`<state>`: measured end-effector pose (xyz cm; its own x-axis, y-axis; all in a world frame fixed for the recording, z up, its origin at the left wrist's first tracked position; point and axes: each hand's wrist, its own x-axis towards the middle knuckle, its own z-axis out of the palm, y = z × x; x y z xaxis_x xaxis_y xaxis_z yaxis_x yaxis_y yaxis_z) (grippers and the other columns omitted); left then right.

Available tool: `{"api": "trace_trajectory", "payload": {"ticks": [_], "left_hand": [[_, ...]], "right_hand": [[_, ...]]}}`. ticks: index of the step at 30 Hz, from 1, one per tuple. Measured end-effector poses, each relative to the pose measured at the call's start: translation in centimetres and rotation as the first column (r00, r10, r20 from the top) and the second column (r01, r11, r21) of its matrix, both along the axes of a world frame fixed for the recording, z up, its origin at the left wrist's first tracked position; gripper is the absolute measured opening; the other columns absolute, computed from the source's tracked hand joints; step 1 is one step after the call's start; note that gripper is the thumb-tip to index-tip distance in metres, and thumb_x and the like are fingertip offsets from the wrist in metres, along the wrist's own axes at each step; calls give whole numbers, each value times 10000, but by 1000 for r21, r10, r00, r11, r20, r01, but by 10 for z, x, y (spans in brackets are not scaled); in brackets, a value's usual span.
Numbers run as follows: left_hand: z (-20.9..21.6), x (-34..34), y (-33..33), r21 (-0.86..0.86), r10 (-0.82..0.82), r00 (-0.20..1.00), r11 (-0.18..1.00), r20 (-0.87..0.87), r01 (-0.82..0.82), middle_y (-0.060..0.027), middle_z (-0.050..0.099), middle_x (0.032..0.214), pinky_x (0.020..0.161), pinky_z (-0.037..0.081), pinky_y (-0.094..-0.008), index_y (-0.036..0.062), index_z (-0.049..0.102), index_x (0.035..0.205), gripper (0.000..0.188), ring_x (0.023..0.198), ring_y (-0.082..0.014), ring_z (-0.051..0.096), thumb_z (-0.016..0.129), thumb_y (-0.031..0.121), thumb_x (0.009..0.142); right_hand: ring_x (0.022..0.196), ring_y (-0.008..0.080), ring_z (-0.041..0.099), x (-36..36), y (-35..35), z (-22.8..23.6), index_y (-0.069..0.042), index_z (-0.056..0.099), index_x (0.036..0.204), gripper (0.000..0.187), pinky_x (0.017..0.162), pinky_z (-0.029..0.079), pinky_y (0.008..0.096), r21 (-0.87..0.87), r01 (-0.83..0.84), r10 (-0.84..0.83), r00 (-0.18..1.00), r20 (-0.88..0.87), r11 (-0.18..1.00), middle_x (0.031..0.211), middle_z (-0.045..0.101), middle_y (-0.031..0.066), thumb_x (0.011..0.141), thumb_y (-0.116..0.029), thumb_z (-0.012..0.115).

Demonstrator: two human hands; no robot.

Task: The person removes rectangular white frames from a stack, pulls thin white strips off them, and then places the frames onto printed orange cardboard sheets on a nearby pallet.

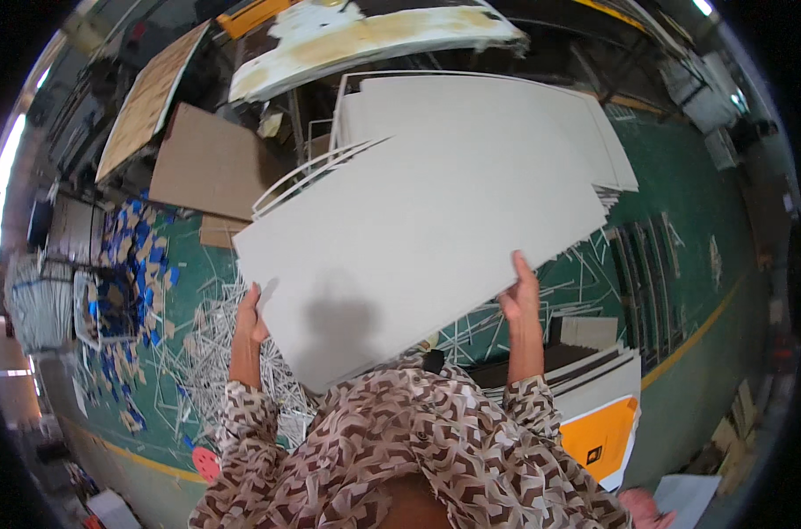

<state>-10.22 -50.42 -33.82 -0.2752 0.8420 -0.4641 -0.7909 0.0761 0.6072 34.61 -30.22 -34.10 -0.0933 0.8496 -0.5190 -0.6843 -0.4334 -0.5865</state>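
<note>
A large pale grey-white cardboard sheet [400,220] is held flat and slightly tilted in front of my body. My left hand [252,316] grips its left edge, thumb on top and fingers hidden beneath. On the near right edge my right hand [520,289] has its thumb over the sheet, the other fingers underneath. More pale sheets [614,159] with cut edges lie in a stack under and beyond it. Thin frame-like strips [303,181] stick out at its far left.
White offcut strips [215,353] litter the green floor to the left. Brown cardboard [206,163] leans at the far left. Beside my right arm stands a stack of boards [585,379] with an orange panel [599,441]. Dark slats [651,282] lie farther right.
</note>
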Motion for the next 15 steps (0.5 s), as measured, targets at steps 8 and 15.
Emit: {"api": "trace_trajectory", "payload": {"ticks": [8, 15], "left_hand": [[18, -17, 25, -26, -19, 983, 1000, -181, 15, -185, 557, 1142, 874, 487, -416, -37, 416, 1253, 552, 1013, -317, 571, 628, 56, 753], [80, -58, 5, 55, -50, 863, 994, -503, 90, -152, 592, 966, 684, 554, -320, -68, 480, 1148, 598, 860, -264, 608, 663, -52, 579]], "right_hand": [[1083, 288, 512, -32, -4, -10, 10, 466, 1218, 425, 921, 415, 459, 74, 19, -31, 986, 164, 997, 1180, 534, 131, 872, -209, 576], [903, 208, 521, -70, -24, -10, -83, 530, 1063, 378, 730, 420, 374, -141, -16, 34, 992, 123, 990, 967, 559, 82, 855, -396, 577]]}}
